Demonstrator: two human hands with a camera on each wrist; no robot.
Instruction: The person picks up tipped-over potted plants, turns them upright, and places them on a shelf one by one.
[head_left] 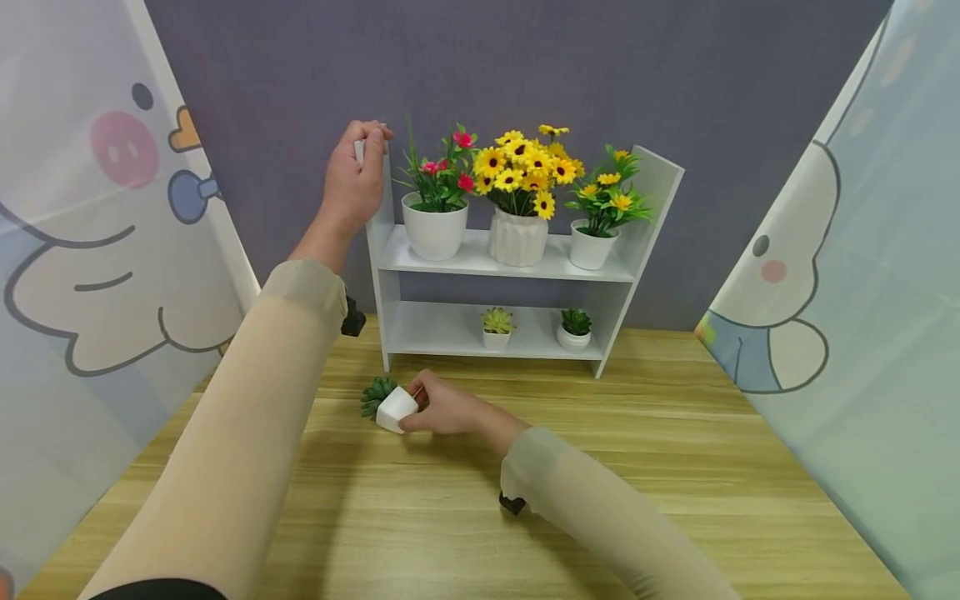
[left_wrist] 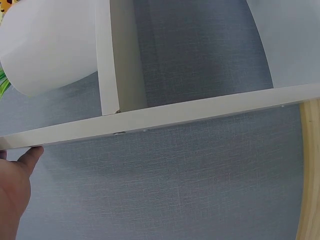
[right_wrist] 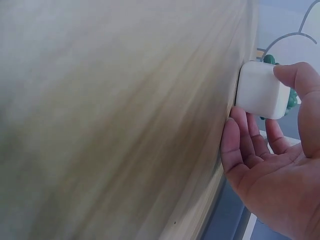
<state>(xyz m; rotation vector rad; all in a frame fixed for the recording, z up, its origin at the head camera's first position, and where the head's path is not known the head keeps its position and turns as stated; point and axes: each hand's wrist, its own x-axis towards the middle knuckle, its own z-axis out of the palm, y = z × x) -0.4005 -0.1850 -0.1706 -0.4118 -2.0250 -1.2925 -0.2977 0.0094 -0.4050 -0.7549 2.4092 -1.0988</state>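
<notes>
My left hand (head_left: 358, 177) grips the top of the left side panel of a white two-tier shelf (head_left: 510, 265). In the left wrist view, its fingers (left_wrist: 31, 159) touch the panel's edge (left_wrist: 175, 112). Low over the wooden table, my right hand (head_left: 450, 407) holds a small square white pot (head_left: 396, 410) with a dark green succulent (head_left: 378, 395). The pot is tipped on its side, plant pointing left. The right wrist view shows the pot's base (right_wrist: 261, 91) between thumb and fingers, close to the tabletop.
On the upper tier stand a pink-flowered pot (head_left: 435, 229), yellow daisies in a ribbed pot (head_left: 519, 237) and a yellow-flowered pot (head_left: 591, 246). Two small succulents (head_left: 497, 332) (head_left: 574, 330) sit on the lower tier. A grey wall (head_left: 300, 75) rises behind; printed curtains (head_left: 862, 275) flank the table (head_left: 600, 417).
</notes>
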